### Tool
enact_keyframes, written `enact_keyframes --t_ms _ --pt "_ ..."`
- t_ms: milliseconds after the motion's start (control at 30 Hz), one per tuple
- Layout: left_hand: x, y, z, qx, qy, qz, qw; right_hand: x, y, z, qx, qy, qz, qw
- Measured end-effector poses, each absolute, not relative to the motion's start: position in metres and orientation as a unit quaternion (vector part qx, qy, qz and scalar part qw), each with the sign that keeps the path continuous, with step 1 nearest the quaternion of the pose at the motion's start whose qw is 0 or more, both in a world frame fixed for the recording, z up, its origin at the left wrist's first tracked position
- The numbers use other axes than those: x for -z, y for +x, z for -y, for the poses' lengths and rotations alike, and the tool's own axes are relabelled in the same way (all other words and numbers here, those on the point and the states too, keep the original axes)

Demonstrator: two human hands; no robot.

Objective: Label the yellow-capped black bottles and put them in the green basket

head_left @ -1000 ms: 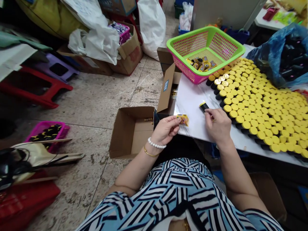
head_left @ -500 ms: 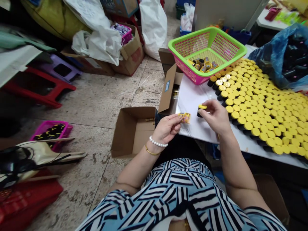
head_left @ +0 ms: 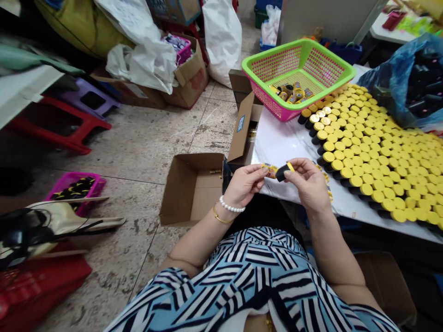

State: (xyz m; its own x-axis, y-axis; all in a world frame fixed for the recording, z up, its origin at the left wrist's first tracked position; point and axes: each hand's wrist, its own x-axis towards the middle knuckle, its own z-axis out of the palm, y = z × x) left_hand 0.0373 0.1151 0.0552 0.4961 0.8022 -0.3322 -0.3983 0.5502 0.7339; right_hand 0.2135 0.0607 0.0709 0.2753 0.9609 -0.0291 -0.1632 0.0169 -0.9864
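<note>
My left hand [head_left: 246, 185] is closed, pinching a flat yellow printed sleeve label [head_left: 270, 170] between thumb and fingertips. A small black jar with a yellow lid [head_left: 282, 173] is gripped in my right hand [head_left: 311, 188]. The jar is tilted, its black end at the label's right end. Whether it sits inside the label or just touches it, I cannot tell. More yellow printed labels [head_left: 326, 177] lie partly hidden behind my right hand. Rows of yellow-lidded black jars [head_left: 377, 161] stand packed together to the right.
A green and pink basket [head_left: 254, 62] at the back of the white table [head_left: 277, 133] holds several yellow-wrapped pieces. At right bulges a blue plastic bag [head_left: 384, 69] of black items. Open cardboard boxes [head_left: 178, 193] stand left of the table, and a pink tray [head_left: 100, 186] sits on the floor.
My right hand has moved left and slightly down with the jar, tilting it against the label. My left hand has shifted slightly right. Labels behind my right hand now show.
</note>
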Motion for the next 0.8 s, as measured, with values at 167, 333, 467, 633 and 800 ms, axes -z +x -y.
enact_keyframes --t_ms 167,333,467,633,800 --pt "-0.055 0.038 -0.114 -0.366 0.342 -0.36 0.787 -0.078 0.208 -0.053 -0.439 -0.523 0.389 0.618" --pt "-0.053 0.039 -0.115 -0.351 0.346 -0.357 0.793 -0.06 0.2 -0.05 -0.463 -0.512 0.339 0.639" --pt "-0.053 0.038 -0.117 -0.354 0.317 -0.351 0.807 -0.055 0.189 -0.048 -0.418 -0.52 0.346 0.66" --pt "-0.054 0.032 -0.123 -0.338 0.291 -0.332 0.831 -0.058 0.183 -0.047 -0.356 -0.514 0.388 0.677" --pt "-0.051 0.03 -0.12 -0.317 0.313 -0.33 0.832 -0.056 0.184 -0.048 -0.405 -0.529 0.352 0.657"
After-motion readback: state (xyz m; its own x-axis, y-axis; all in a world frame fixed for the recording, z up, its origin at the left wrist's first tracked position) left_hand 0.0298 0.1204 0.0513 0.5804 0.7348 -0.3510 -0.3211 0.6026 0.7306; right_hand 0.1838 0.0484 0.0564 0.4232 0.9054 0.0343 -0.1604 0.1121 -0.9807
